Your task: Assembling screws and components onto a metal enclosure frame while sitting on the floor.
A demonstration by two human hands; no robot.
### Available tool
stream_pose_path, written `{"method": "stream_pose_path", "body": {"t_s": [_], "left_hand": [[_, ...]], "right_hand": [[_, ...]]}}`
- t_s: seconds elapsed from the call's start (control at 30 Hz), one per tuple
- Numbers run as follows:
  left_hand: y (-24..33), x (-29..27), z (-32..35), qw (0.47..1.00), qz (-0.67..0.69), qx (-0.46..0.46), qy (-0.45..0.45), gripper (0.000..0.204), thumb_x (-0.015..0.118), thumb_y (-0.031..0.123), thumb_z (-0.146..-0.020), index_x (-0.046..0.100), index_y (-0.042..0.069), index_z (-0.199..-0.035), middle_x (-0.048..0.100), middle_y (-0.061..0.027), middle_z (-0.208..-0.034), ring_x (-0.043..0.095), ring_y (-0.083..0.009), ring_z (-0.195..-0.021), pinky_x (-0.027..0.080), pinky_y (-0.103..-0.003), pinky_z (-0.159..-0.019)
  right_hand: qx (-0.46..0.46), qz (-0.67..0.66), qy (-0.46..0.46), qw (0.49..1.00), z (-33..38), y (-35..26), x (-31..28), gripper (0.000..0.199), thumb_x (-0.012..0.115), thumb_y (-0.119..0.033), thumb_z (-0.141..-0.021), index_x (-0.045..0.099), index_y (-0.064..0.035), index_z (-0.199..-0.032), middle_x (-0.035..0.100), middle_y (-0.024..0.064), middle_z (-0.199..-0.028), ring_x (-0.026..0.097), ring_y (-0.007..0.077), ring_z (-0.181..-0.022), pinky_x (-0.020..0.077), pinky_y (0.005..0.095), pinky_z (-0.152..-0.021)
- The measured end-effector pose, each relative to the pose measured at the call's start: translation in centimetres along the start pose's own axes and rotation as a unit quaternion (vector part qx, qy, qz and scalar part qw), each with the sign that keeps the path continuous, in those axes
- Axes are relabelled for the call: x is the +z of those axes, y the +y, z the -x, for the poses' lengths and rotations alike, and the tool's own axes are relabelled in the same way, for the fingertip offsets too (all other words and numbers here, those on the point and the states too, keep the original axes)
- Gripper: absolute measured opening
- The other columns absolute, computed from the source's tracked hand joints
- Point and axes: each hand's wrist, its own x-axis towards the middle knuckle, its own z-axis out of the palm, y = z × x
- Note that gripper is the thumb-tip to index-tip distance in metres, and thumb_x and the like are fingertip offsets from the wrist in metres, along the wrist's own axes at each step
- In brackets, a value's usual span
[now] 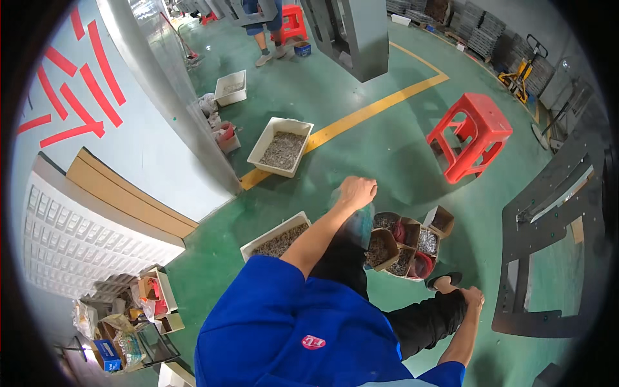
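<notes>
My left hand (356,191) is clenched round the top of a thin clear plastic bag (356,222), so it hangs over the cluster of small brown cardboard boxes of metal parts (407,244) on the green floor (387,148). My right hand (471,297) rests on my knee, seemingly for support; I cannot tell its grip. White plastic trays of screws (281,149) lie to the left, far and near.
</notes>
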Motion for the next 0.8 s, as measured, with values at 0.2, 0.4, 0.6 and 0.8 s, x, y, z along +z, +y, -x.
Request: {"method": "stream_pose_path", "body": {"t_s": [0.2,0.4,0.6,0.8], "left_hand": [[-0.7,0.4,0.0,0.998,0.042,0.004,0.051,0.019,0.06,0.023,-0.077,0.065,0.008,-0.067,0.064,-0.0113,-0.067,0.063,-0.0315,-0.066,0.05,-0.044,-0.061],[-0.7,0.5,0.6,0.991,0.057,0.011,0.118,0.013,0.064,0.019,-0.073,0.065,0.007,-0.067,0.062,-0.0122,-0.064,0.06,-0.033,-0.062,0.049,-0.044,-0.061],[-0.1,0.1,0.4,0.992,0.06,0.009,0.107,0.013,0.062,0.018,-0.072,0.064,0.007,-0.065,0.062,-0.0114,-0.064,0.06,-0.0323,-0.064,0.049,-0.043,-0.061],[-0.3,-0.3,0.7,0.988,0.057,0.02,0.139,0.013,0.062,0.018,-0.072,0.064,0.007,-0.064,0.062,-0.0115,-0.063,0.06,-0.0318,-0.064,0.049,-0.043,-0.061]], "right_hand": [[-0.031,0.005,0.022,0.999,-0.5,0.5,0.6,0.051,0.06,-0.045,-0.07,0.067,-0.0072,-0.104,0.064,0.019,-0.108,0.06,0.0358,-0.103,0.0473,0.0436,-0.088],[-0.038,0.003,0.051,0.998,-1.0,0.7,1.3,0.048,0.061,-0.042,-0.068,0.069,-0.0047,-0.097,0.065,0.0204,-0.103,0.062,0.036,-0.099,0.0491,0.0433,-0.085],[-0.029,0.004,0.061,0.998,-0.7,0.7,1.3,0.049,0.062,-0.042,-0.067,0.069,-0.0046,-0.099,0.065,0.0208,-0.102,0.061,0.0386,-0.099,0.0493,0.0444,-0.084],[-0.012,0.001,0.048,0.999,-0.1,-0.1,0.6,0.046,0.062,-0.037,-0.067,0.068,-0.0042,-0.099,0.064,0.0209,-0.106,0.061,0.0382,-0.101,0.0482,0.0436,-0.086]]}}
